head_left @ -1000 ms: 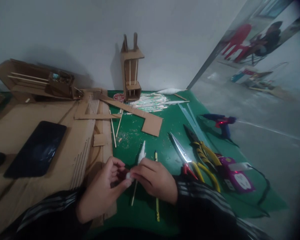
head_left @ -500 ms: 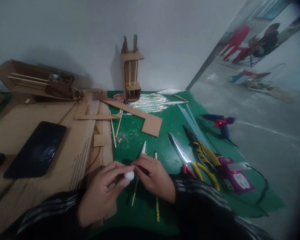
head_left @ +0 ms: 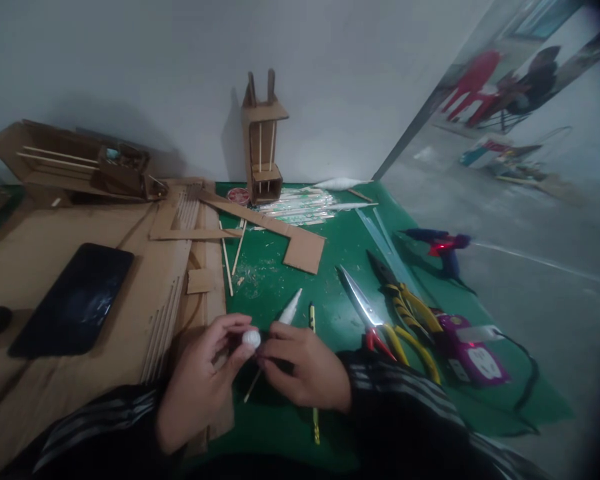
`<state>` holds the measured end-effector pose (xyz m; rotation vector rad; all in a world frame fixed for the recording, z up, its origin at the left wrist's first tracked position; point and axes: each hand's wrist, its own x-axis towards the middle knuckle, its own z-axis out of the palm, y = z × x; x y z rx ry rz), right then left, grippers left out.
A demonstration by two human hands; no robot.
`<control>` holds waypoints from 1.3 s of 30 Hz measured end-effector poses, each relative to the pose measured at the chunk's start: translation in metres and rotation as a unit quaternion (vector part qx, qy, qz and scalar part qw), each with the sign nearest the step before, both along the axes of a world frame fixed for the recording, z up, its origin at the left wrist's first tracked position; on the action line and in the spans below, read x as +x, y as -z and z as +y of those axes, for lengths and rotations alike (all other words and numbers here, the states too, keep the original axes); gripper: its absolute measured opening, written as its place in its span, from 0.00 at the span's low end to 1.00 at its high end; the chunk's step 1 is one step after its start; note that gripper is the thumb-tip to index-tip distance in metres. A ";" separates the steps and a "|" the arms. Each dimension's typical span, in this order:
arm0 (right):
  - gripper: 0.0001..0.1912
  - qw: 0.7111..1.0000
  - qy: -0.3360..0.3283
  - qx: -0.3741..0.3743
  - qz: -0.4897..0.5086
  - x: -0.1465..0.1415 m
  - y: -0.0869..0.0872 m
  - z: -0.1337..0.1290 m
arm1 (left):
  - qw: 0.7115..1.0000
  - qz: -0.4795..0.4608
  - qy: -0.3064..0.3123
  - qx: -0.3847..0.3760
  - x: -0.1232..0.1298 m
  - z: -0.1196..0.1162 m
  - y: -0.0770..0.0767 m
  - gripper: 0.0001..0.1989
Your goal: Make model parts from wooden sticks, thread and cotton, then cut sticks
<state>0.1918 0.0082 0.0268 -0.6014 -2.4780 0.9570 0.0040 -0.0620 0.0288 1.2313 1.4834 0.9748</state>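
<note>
Between the thumb and fingers of my left hand is a small round white thing, seemingly a ball or spool of thread seen end-on. Close beside it, the fingers of my right hand are bent around a thin wooden stick with a tapered white wrapping. The wrapped end points away from me, while the bare end shows below my fingers; the middle is hidden. A yellow pencil lies partly under my right hand.
To the right lie scissors, pliers, a purple device and a blue glue gun. A phone rests on cardboard at left. Cardboard structures stand by the wall, near wrapped sticks. Someone sits at far right.
The wrapped stick has tilted, its white tip swinging right and its bare end left. The white ball has shifted slightly left and up with my left fingers.
</note>
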 end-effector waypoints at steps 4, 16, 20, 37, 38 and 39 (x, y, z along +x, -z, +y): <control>0.08 0.999 -0.007 0.042 0.009 0.001 -0.004 0.000 | 1.000 -0.020 0.011 -0.015 0.002 -0.001 0.001 0.10; 0.08 0.992 0.004 0.099 0.073 0.006 -0.016 0.001 | 0.997 0.001 0.082 0.017 -0.001 0.003 -0.003 0.10; 0.08 0.989 0.024 0.119 0.088 0.006 -0.014 0.001 | 0.993 -0.078 0.073 -0.047 0.002 0.001 0.000 0.09; 0.11 0.986 0.114 -0.079 0.089 -0.002 -0.012 0.000 | 0.995 0.025 0.100 0.016 0.000 -0.002 -0.002 0.13; 0.11 0.985 0.119 -0.087 0.090 -0.001 -0.010 0.000 | 0.993 0.041 0.105 0.030 -0.001 -0.002 -0.002 0.13; 0.11 0.983 0.125 -0.094 0.091 -0.001 -0.009 0.001 | 0.992 0.052 0.110 0.042 -0.001 -0.001 -0.002 0.12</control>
